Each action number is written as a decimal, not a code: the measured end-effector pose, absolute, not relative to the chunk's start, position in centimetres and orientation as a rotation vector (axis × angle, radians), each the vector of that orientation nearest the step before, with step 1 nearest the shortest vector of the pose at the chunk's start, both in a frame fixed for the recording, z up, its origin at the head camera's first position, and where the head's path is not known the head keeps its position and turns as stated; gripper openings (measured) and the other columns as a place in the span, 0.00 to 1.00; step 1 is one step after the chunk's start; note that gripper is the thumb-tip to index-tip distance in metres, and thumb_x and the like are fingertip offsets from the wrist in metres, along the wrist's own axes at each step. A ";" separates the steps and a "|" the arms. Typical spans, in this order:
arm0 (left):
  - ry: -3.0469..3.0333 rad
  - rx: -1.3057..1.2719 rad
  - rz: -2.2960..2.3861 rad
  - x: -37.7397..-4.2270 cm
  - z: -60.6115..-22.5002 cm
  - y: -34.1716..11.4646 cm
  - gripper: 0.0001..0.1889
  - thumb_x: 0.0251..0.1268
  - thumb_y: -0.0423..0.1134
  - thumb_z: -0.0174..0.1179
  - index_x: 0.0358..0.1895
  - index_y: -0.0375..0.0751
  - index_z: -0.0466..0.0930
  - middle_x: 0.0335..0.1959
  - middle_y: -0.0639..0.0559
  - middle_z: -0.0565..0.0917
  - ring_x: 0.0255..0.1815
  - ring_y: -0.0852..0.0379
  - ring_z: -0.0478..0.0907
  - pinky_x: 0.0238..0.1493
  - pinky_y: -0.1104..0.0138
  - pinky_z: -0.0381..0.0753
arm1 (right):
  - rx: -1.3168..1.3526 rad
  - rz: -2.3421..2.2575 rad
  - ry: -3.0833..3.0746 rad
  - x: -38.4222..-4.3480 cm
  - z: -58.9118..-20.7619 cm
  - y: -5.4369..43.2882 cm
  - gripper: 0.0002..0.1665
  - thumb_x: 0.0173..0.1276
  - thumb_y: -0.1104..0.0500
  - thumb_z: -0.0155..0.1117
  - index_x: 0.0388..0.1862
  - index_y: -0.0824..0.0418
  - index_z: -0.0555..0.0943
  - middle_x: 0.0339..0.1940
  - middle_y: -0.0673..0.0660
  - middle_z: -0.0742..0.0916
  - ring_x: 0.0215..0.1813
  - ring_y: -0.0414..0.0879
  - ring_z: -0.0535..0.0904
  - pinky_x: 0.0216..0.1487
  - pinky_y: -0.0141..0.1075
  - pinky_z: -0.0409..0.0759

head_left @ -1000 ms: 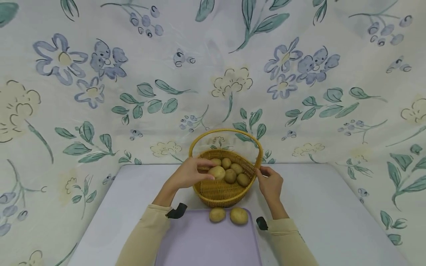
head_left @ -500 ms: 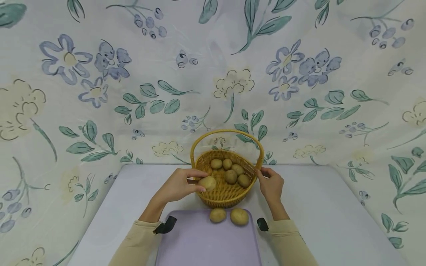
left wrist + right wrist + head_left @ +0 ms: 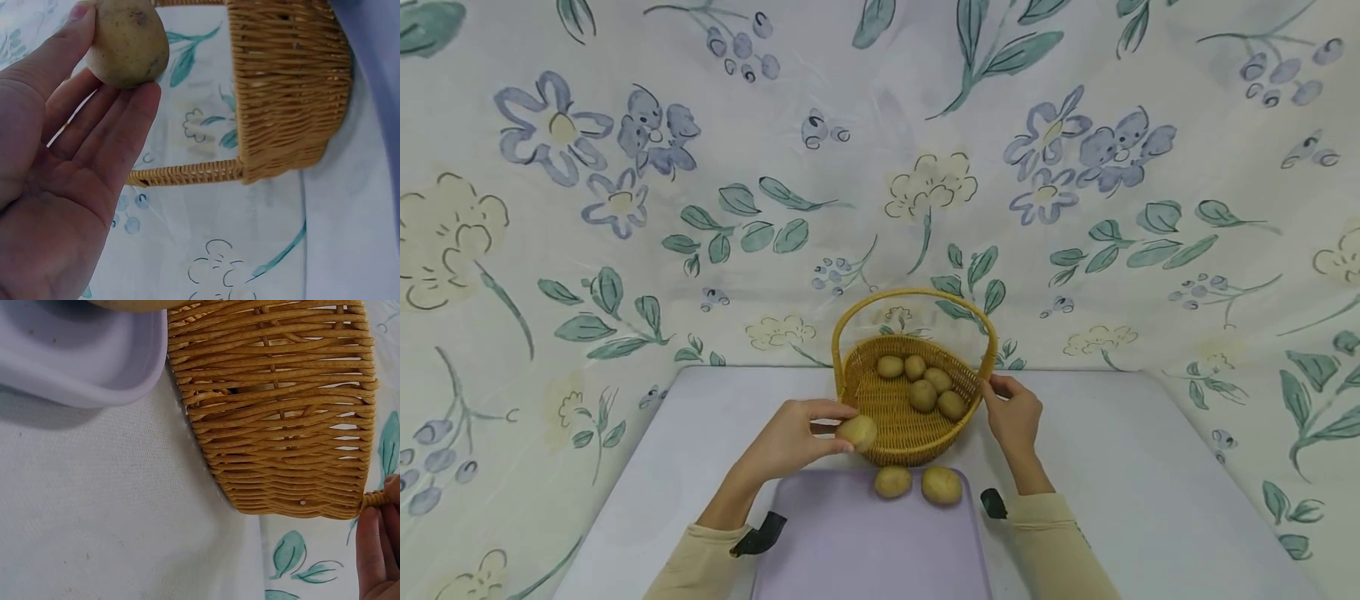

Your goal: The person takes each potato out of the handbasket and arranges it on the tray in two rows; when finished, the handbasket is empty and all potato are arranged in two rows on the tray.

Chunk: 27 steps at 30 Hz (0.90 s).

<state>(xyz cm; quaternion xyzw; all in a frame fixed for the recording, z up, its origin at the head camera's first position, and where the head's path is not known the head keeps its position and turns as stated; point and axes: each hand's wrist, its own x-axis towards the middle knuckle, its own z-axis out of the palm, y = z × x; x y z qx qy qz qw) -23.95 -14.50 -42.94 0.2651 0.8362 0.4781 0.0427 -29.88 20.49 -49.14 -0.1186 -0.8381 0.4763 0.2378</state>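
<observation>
A potato (image 3: 857, 433) is pinched between the thumb and fingers of my left hand (image 3: 790, 435), at the front left rim of the wicker basket (image 3: 898, 454). In the left wrist view that potato (image 3: 128, 47) sits at the fingertips, apart from the basket wall (image 3: 290, 87). My right hand (image 3: 1013, 414) grips the foot of the basket's arched handle (image 3: 990, 350) on the right side; the right wrist view catches only part of this hand (image 3: 377, 550). Several potatoes (image 3: 922, 396) lie toward the back and right inside the basket.
A lilac tray (image 3: 872, 542) lies in front of the basket, with two potatoes, one (image 3: 892, 482) left of the other (image 3: 942, 485), along its far edge. The white table (image 3: 1120, 467) ends at a flower-patterned cloth backdrop (image 3: 1075, 275).
My left hand has carried the potato from above the basket's inside toward the left and nearer to me, down to the front rim. The right hand stays on the handle.
</observation>
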 end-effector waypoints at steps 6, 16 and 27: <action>2.545 0.796 1.457 -22.8 -43.3 -14.6 0.23 0.58 0.40 0.76 0.57 0.40 0.85 0.58 0.44 0.86 0.58 0.45 0.85 0.56 0.60 0.87 | -0.315 1.298 -2.296 -29.8 -49.0 20.4 0.12 0.68 0.55 0.72 0.44 0.63 0.90 0.42 0.63 0.92 0.44 0.55 0.90 0.34 0.22 0.76; 2.547 0.782 1.433 -21.1 -44.6 -15.0 0.22 0.57 0.41 0.76 0.56 0.43 0.86 0.57 0.47 0.87 0.57 0.47 0.85 0.54 0.65 0.87 | -0.342 1.306 -2.302 -29.6 -48.9 20.4 0.13 0.68 0.54 0.73 0.43 0.63 0.90 0.42 0.63 0.92 0.45 0.55 0.90 0.35 0.23 0.76; 2.596 0.758 1.370 -20.8 -46.4 -15.3 0.22 0.56 0.42 0.76 0.55 0.41 0.86 0.56 0.45 0.88 0.56 0.47 0.86 0.53 0.62 0.88 | -0.340 1.320 -2.288 -29.6 -48.9 20.3 0.13 0.67 0.55 0.73 0.43 0.63 0.90 0.41 0.63 0.92 0.45 0.56 0.90 0.32 0.21 0.74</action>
